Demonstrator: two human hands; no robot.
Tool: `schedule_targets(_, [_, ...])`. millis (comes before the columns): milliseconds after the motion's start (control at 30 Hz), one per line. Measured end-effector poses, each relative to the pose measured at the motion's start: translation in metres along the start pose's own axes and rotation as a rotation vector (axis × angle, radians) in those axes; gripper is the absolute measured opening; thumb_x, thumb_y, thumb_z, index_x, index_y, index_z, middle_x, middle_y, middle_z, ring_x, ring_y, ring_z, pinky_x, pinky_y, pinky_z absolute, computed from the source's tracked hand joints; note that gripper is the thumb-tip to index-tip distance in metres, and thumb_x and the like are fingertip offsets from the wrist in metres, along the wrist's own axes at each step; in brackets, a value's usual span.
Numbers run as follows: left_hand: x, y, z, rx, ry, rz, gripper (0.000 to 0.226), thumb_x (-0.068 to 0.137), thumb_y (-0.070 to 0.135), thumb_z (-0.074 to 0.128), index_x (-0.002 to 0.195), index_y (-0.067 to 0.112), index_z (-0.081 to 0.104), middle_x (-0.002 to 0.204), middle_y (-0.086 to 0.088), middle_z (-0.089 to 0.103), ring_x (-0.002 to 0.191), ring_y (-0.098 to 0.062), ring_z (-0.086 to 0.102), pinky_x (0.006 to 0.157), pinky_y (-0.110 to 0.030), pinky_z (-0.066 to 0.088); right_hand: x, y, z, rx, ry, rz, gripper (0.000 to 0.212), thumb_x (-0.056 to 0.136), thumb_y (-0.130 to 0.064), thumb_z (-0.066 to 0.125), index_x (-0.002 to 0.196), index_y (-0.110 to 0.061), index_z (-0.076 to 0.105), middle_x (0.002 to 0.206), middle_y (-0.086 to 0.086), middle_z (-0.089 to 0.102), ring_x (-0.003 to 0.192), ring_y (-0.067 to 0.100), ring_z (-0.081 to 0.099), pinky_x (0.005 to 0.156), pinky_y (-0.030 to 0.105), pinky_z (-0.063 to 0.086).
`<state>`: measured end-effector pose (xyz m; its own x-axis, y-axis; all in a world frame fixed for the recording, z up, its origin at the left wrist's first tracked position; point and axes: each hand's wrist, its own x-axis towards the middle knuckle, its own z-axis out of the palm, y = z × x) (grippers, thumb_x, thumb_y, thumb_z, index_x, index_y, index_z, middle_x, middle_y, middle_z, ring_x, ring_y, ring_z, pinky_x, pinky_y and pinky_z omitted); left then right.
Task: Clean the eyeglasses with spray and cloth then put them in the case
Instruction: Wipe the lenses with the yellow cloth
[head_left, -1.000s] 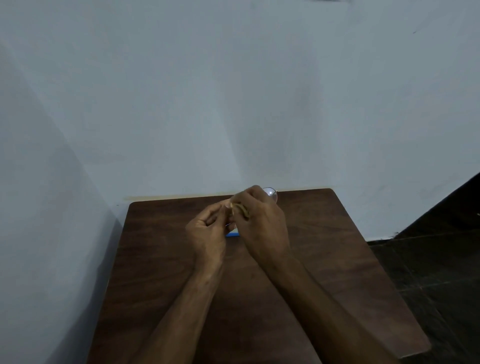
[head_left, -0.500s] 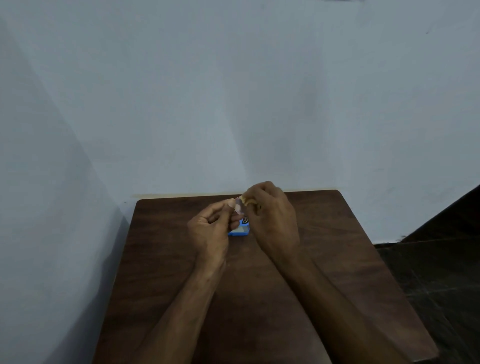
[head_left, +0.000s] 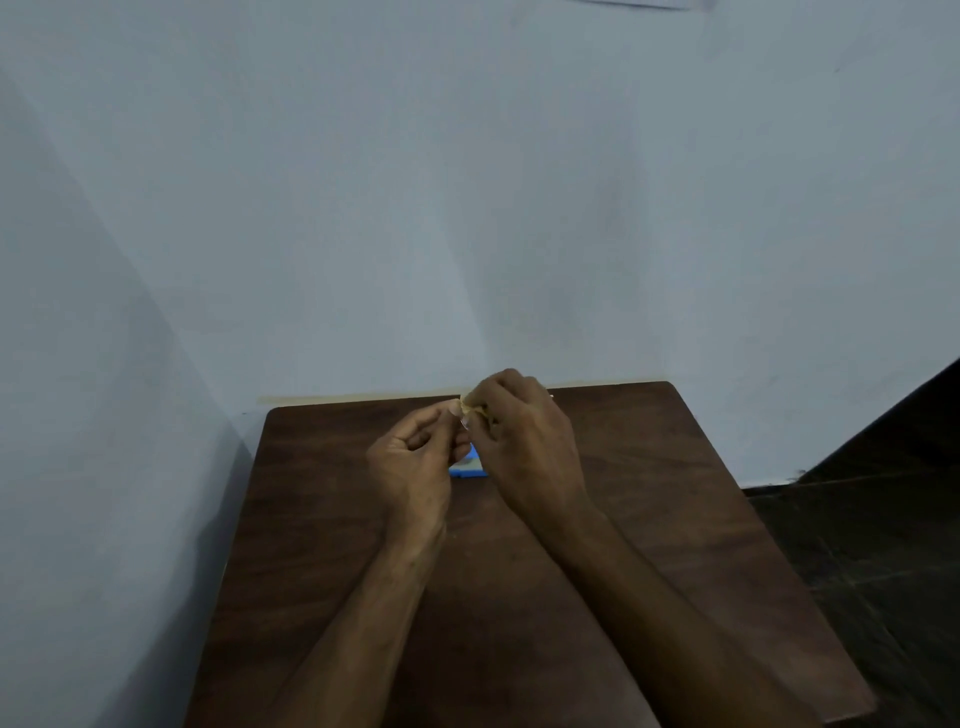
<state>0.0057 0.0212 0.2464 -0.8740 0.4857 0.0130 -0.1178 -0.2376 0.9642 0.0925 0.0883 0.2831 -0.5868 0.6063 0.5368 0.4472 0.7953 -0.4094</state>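
Observation:
Both hands meet above the far middle of the dark wooden table (head_left: 322, 519). My right hand (head_left: 524, 447) pinches a small yellowish cloth (head_left: 470, 408) against the eyeglasses (head_left: 464, 423); only a sliver of lens shows between the fingers, and a thin bit of frame pokes out right of the hand. My left hand (head_left: 415, 462) pinches the eyeglasses from the left, fingertips touching the cloth. Under the hands a blue object (head_left: 465, 470) lies on the table, mostly hidden; I cannot tell whether it is the case. No spray bottle is visible.
The table stands in a corner, with pale walls (head_left: 467, 208) close behind and to the left. Its right edge drops to a dark tiled floor (head_left: 857, 545). My forearms cross the near half of the tabletop.
The hands have stayed together, with the right hand's fingers shifting on the cloth. A lens edge seen beyond the right hand a second ago is now hidden. More of the blue object shows.

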Motion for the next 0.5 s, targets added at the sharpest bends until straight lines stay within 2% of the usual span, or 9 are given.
schedule_targets(67, [0.001,0.003,0.000,-0.013,0.002,-0.001,0.010,0.094,0.005,0.074,0.103,0.005,0.079,0.075,-0.001,0.080,0.066,-0.012,0.076,0.062,-0.023,0.062,-0.006,0.003,-0.006,-0.026,0.012,-0.009,0.007,0.091,-0.014,0.073,0.089,-0.016,0.066,0.097,-0.003,0.064,0.083,0.016,0.056,0.060,0.032,0.048])
schedule_targets(200, [0.003,0.003,-0.002,0.014,0.028,0.008,0.010,0.093,0.007,0.075,0.102,0.006,0.080,0.075,-0.003,0.079,0.067,-0.014,0.075,0.064,-0.027,0.064,0.002,0.027,-0.017,-0.126,0.127,0.088,0.007,0.090,-0.013,0.073,0.091,-0.015,0.067,0.098,-0.002,0.063,0.086,0.018,0.055,0.065,0.031,0.047])
schedule_targets(400, [0.003,-0.001,-0.002,0.027,0.051,0.014,0.015,0.092,0.008,0.077,0.106,0.001,0.080,0.082,-0.010,0.079,0.070,-0.018,0.077,0.066,-0.033,0.067,-0.008,0.021,-0.009,-0.112,0.044,0.009,0.006,0.092,-0.012,0.072,0.093,-0.014,0.067,0.098,0.001,0.065,0.084,0.016,0.056,0.063,0.027,0.046])
schedule_targets(500, [0.003,-0.004,-0.004,0.034,0.042,0.018,0.016,0.093,0.009,0.076,0.107,0.002,0.080,0.080,-0.009,0.079,0.070,-0.018,0.077,0.069,-0.034,0.067,-0.002,0.031,-0.013,-0.123,0.079,0.072,0.006,0.091,-0.012,0.073,0.095,-0.013,0.069,0.100,0.002,0.066,0.086,0.018,0.058,0.065,0.027,0.045])
